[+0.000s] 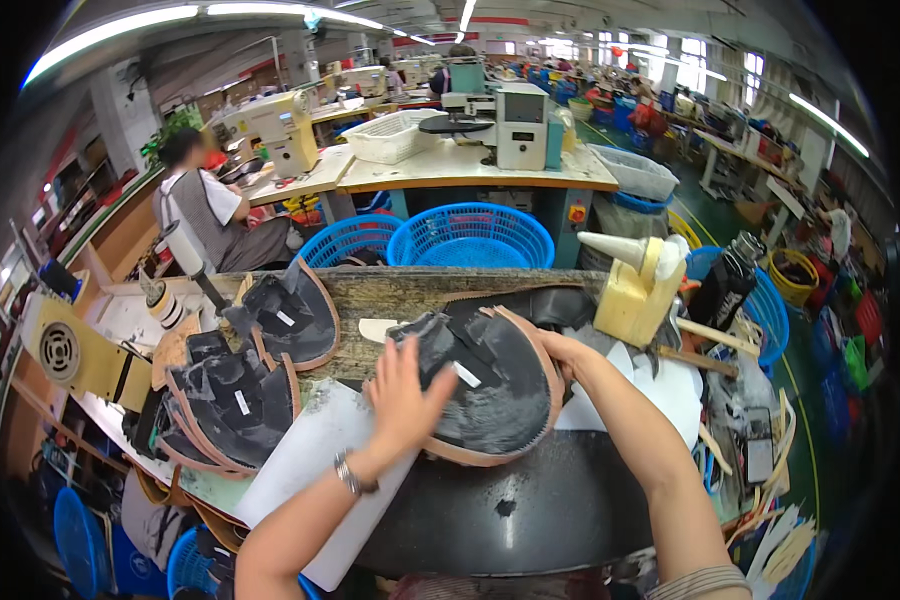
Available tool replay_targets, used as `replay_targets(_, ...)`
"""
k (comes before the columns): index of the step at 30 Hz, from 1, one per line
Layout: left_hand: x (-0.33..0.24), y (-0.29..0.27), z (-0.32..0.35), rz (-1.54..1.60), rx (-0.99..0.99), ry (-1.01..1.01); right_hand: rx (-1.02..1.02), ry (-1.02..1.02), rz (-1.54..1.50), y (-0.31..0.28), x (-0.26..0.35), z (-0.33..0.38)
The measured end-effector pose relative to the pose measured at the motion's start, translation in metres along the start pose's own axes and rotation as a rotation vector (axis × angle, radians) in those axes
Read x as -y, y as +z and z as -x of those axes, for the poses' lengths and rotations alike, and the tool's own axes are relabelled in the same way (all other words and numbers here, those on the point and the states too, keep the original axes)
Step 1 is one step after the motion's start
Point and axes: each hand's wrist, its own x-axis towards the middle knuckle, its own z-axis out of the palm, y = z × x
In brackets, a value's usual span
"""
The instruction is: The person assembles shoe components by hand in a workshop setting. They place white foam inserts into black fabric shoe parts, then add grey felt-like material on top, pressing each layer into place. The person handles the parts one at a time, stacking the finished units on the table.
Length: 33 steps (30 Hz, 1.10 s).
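Bright, even illumination from long white ceiling tube lights; shadows soft. Strong fisheye bending, black vignette at corners. Slight motion blur at centre.

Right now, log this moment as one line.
left hand flat on dark shoe piece | right hand at its far edge | stack of pieces to left

At centre frame, the left hand presses flat on a dark shoe upper piece with tan edging, while the right hand grips its right edge. More such pieces are stacked at left on the surface. Blue baskets stand behind.
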Motion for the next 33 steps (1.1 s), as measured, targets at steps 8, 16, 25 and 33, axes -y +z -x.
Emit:
replay_targets(8, -0.009, -0.022, 0.036, -0.064, 0.359, 0.559, -0.349, -0.31, -0.196, 0.066, -0.107, 0.133)
replay_targets(16, -0.037, 0.002, 0.138, -0.337, 0.292, 0.794, -0.649, -0.209, 0.746, 0.056, -0.183, 0.291)
replay_targets(25, -0.209, 0.038, 0.249, 0.691, 1.284, 0.971, -1.332, 0.402, 0.988, -0.123, -0.244, 0.43)
replay_targets(33, -0.265, 0.106, 0.358, 0.683, 2.312, 0.848, -0.96, 0.423, 1.323, -0.136, -0.298, 0.484)
